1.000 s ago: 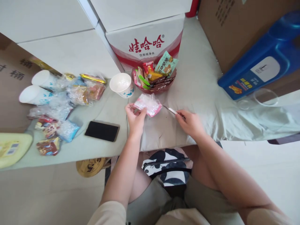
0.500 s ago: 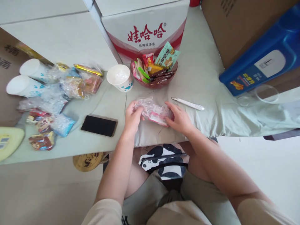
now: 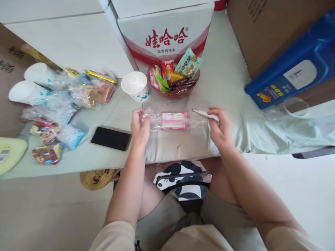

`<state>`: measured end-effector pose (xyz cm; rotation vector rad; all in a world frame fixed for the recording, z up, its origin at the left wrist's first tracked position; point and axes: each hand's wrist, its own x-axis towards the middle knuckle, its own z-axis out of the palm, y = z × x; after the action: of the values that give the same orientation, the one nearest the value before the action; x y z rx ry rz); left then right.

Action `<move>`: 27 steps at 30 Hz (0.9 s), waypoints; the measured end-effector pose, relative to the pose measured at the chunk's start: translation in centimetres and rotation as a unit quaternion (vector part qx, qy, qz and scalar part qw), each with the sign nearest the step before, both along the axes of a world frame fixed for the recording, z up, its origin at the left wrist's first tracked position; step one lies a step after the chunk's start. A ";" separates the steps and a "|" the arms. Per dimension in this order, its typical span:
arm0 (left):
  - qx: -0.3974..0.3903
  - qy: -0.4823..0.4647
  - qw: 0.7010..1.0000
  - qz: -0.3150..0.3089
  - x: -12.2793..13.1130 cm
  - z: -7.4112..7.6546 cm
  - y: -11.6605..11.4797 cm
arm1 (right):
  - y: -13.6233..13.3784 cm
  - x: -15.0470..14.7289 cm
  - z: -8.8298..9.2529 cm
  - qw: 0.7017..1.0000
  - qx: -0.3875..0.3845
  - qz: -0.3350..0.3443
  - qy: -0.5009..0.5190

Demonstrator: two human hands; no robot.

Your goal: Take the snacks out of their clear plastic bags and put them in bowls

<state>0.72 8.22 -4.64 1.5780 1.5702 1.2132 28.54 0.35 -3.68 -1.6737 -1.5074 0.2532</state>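
Note:
A pink-and-white packet (image 3: 174, 121) lies in a long clear plastic wrapper (image 3: 154, 120) that reaches out to both sides, just over the table's front part. My left hand (image 3: 140, 128) pinches the wrapper's left end. At the right end, my right hand (image 3: 221, 126) is closed with thumb and fingers on the clear plastic. A white pen-shaped cutter (image 3: 202, 113) with a dark tip shows right by those right fingers; its rear end is hidden, and whether they touch it I cannot tell.
A brown bowl (image 3: 171, 93) of snack packets and a paper cup (image 3: 134, 87) stand behind. A phone (image 3: 111, 138) lies at left, near wrapped snacks (image 3: 70, 134) and two tipped paper cups (image 3: 26, 92). A blue bottle (image 3: 288, 66) and a clear cup (image 3: 295, 107) are at right.
My hands have moved apart, and the bunched wrapper is now spread out flat between them with the packet in the middle. My right hand has come over to the cutter's rear end.

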 end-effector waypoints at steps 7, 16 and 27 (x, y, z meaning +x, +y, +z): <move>0.042 0.091 0.994 -0.047 0.6 0.7 -0.6 | -1.1 -2.5 1.3 0.970 -0.027 0.185 -0.153; -0.084 -0.083 0.992 -0.040 -0.9 0.7 -1.3 | -3.3 -2.6 1.9 0.919 -0.182 0.269 -0.225; -0.072 0.067 0.977 -0.190 -0.8 2.3 -2.4 | -2.7 -3.7 1.4 0.961 -0.084 0.104 -0.242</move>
<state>-0.09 5.80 -2.37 1.7904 1.3198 0.7843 24.84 -2.37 -2.23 -1.7938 -2.0811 0.0839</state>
